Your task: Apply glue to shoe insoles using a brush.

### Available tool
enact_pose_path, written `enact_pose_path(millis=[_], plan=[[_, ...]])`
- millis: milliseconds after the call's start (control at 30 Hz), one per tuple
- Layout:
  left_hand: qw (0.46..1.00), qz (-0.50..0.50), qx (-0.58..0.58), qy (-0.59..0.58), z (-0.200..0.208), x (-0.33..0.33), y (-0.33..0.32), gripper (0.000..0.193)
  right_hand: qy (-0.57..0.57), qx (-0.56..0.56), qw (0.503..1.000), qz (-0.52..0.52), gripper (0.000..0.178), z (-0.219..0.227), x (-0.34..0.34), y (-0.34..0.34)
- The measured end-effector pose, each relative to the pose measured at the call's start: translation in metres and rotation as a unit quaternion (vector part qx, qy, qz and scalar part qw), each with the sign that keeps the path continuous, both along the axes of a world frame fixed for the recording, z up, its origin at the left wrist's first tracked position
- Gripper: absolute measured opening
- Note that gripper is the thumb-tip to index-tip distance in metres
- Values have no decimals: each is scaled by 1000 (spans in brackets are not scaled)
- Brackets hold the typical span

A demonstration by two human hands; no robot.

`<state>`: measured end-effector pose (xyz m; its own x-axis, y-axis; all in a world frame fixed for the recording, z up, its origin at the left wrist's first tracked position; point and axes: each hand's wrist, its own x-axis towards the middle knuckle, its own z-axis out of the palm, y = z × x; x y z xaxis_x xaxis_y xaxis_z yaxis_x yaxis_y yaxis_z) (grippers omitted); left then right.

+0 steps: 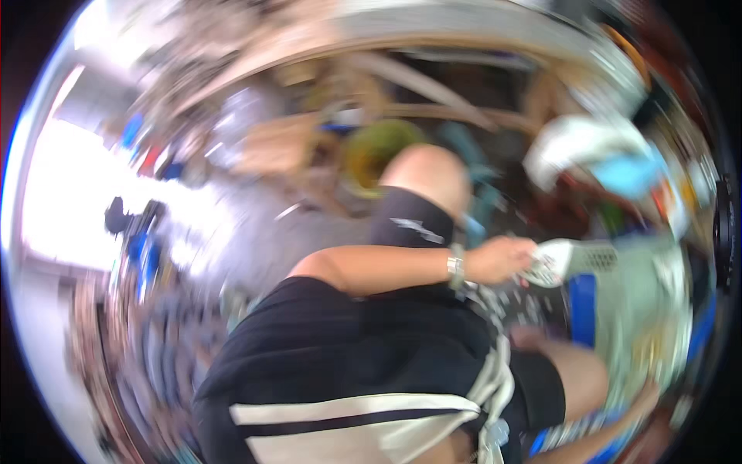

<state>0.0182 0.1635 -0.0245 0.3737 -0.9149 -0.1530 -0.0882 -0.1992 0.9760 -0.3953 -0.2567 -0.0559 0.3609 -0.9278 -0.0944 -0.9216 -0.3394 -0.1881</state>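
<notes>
Motion blurs much of the view. My left hand [501, 259], with a metal-banded watch on the wrist, reaches across to the right. Its fingers are closed on the near end of a white rounded object [550, 263]; blur hides what kind of thing it is. Just beyond that object is a grey patch with small dark holes. A pale green plastic crate [634, 298] stands beside it on the right. At the lower right my right hand [648, 393] is near the crate's lower part, its fingers too smeared to read.
A blue block-like piece [583, 309] shows against the crate. A yellow-green bucket [379, 151] stands beyond my knee, under a wooden bench [433, 39]. White and light blue bags [595, 155] are heaped at the right. A bright doorway opens on the left.
</notes>
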Motion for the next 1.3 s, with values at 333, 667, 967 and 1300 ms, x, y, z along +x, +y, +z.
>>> enact_pose_path(millis=[333, 667, 967, 1300], plan=[[948, 315, 7, -47, 0, 48, 183, 16, -171, -21, 977, 125, 38, -24, 155, 80], [952, 300, -53, -15, -17, 56, 175, 17, -182, -11, 974, 134, 37, -27, 170, 89], [956, 284, -57, 40, -16, 57, 166, 17, -192, -10, 973, 129, 36, -29, 164, 81], [954, 292, -59, 32, -14, 56, 166, 18, -199, -5, 972, 129, 35, -37, 167, 76]])
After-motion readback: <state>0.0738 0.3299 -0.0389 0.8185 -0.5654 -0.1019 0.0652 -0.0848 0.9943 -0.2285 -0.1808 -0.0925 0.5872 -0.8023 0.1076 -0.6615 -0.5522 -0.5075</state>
